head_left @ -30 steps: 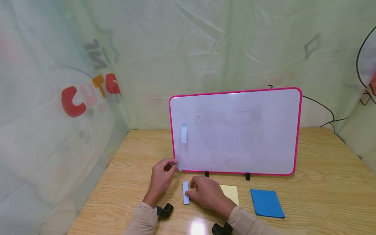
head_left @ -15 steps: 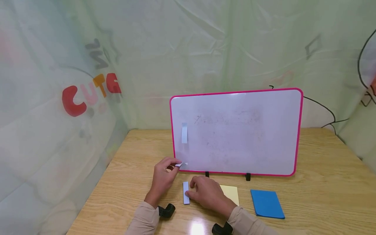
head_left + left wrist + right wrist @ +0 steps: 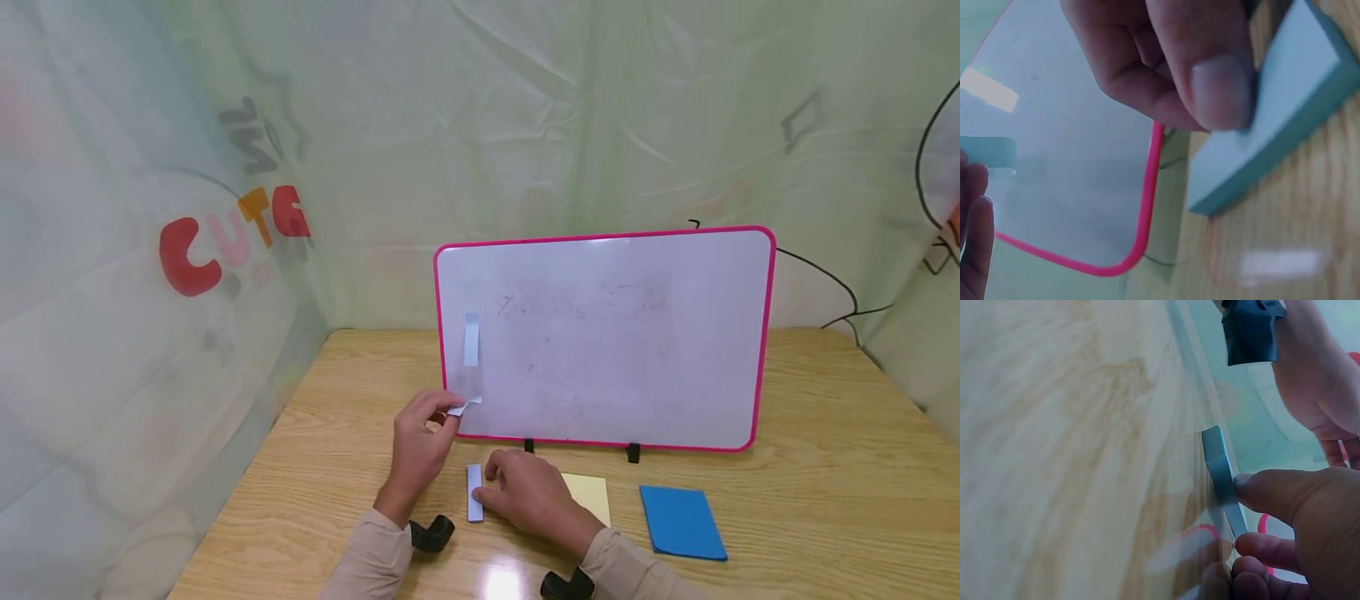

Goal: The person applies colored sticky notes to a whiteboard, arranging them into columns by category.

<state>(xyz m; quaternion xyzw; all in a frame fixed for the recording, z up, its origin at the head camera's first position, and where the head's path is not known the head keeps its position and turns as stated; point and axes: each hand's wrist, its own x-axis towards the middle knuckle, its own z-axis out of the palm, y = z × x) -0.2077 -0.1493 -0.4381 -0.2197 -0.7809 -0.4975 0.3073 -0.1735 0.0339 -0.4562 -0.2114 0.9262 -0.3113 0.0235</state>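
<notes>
My left hand (image 3: 422, 437) pinches a small pale-blue sticky strip (image 3: 994, 152) by one end, its free end pointing right. In the head view it overlaps the lower left of the whiteboard (image 3: 600, 350). A similar pale-blue strip (image 3: 471, 340) is stuck upright on the board above it. On the table before the board lies a narrow pale-blue pad of sticky notes (image 3: 475, 500). The thumb of my right hand (image 3: 528, 492) presses on the top of this pad (image 3: 1222, 475), with the other fingers bent beside it.
A yellow sticky-note pad (image 3: 588, 496) lies partly hidden behind the right hand. Further right is a blue pad (image 3: 682, 521). The pink-framed board stands on black feet (image 3: 633, 452). A printed cloth (image 3: 375, 167) hangs behind and beside the table.
My left hand has risen slightly and moved a little right along the board's lower left corner, the strip still pinched and now showing more. The right hand has stayed on the narrow pad.
</notes>
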